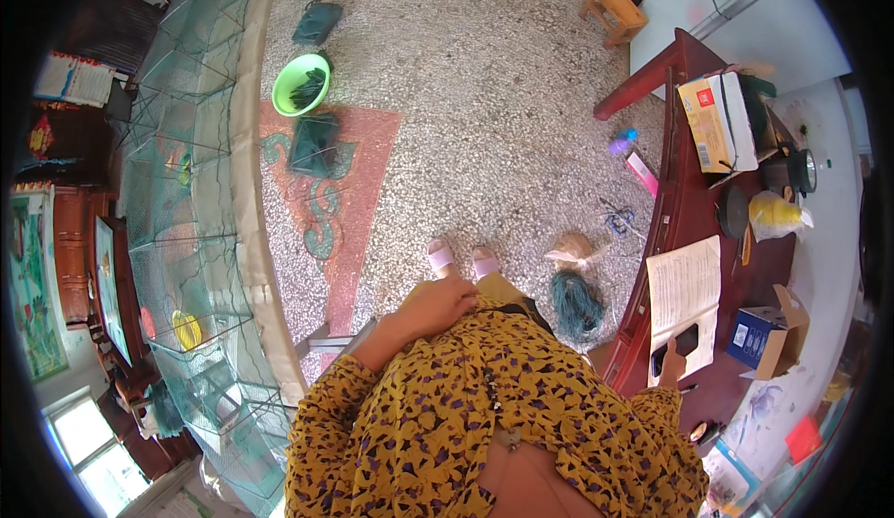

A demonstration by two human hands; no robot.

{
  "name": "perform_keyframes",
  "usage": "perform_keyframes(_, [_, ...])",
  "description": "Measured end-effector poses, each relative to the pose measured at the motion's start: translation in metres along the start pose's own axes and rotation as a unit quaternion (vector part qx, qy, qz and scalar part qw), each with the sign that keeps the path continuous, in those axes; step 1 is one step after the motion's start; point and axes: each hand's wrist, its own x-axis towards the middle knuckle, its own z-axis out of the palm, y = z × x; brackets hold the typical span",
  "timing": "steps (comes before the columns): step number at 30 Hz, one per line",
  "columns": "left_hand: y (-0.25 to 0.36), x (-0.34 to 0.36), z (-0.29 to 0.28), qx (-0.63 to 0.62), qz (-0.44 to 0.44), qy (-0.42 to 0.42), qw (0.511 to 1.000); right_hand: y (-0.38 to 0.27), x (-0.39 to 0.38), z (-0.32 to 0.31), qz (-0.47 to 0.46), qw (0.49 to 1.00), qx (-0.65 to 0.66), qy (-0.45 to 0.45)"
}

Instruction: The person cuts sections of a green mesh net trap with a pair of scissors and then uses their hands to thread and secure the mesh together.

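My left hand (441,304) rests against the front of my yellow patterned top, lying flat with nothing seen in it. Over at the dark red table, my right hand (674,366) is closed on a black phone (687,339), with one finger lying across it. Dark parts of the phone show on both sides of that finger; my other fingers are partly hidden. Beneath the phone and hand lies an open notebook (684,280) with written pages. A pen (689,388) is close to my right wrist.
On the table (745,276) stand an open blue box (759,341), a yellow carton (708,122) and a yellow-filled plastic bag (775,215). Green netting on a frame (186,266) runs along the left. A green basin (291,84), teal netting bundle (576,304) and wooden stool (615,13) are on the floor.
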Motion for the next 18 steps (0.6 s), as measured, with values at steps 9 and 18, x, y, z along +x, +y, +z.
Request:
perform_keyframes(9, [-0.009, 0.000, -0.015, 0.024, 0.028, 0.012, 0.999, -0.004, -0.012, -0.016, 0.057, 0.984, 0.165, 0.024])
perform_keyframes(18, [0.003, 0.003, -0.054, -0.033, 0.074, 0.012, 0.997, -0.099, -0.071, -0.044, -0.120, 0.812, 0.570, -0.028])
